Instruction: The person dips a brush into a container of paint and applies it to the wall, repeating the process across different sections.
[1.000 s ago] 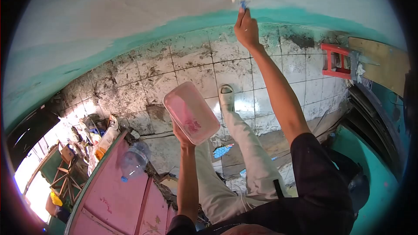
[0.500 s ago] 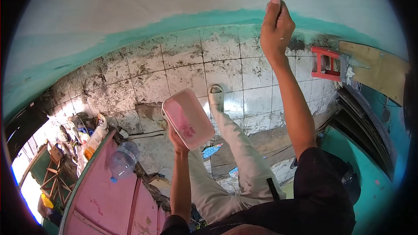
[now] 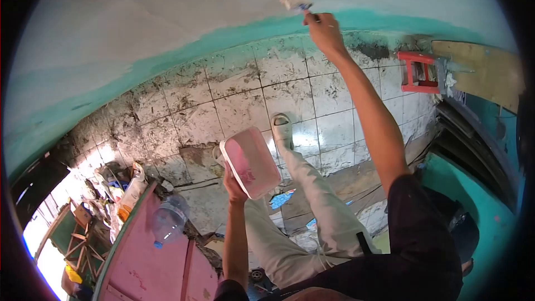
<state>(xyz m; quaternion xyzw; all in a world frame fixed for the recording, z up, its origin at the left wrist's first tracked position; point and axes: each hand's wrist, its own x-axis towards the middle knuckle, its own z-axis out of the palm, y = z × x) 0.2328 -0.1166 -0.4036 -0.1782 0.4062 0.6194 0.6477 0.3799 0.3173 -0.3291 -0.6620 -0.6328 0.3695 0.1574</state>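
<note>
My right hand (image 3: pixel 326 32) is closed around the handle of a paintbrush (image 3: pixel 298 3), its pale bristles against the wall (image 3: pixel 184 5). The wall is whitish above, with a turquoise band along its foot. In my left hand (image 3: pixel 235 186) is a pinkish plastic tub (image 3: pixel 257 161), gripped by its side and tilted so that its inside shows. Pink smears mark the bottom of the tub. The fingers under the tub are partly hidden.
Dirty white tiles (image 3: pixel 239 106) cover the floor under my sandalled foot (image 3: pixel 282 128). To the right stand a red plastic stool (image 3: pixel 415 72) and a wooden board (image 3: pixel 479 72). A clear plastic bottle (image 3: pixel 170 218) lies on a pink panel (image 3: pixel 150 262) at the left, near piled clutter (image 3: pixel 120 189).
My right hand has swept the paintbrush left and slightly down along the wall. The tub in my left hand has shifted slightly right and down in view.
</note>
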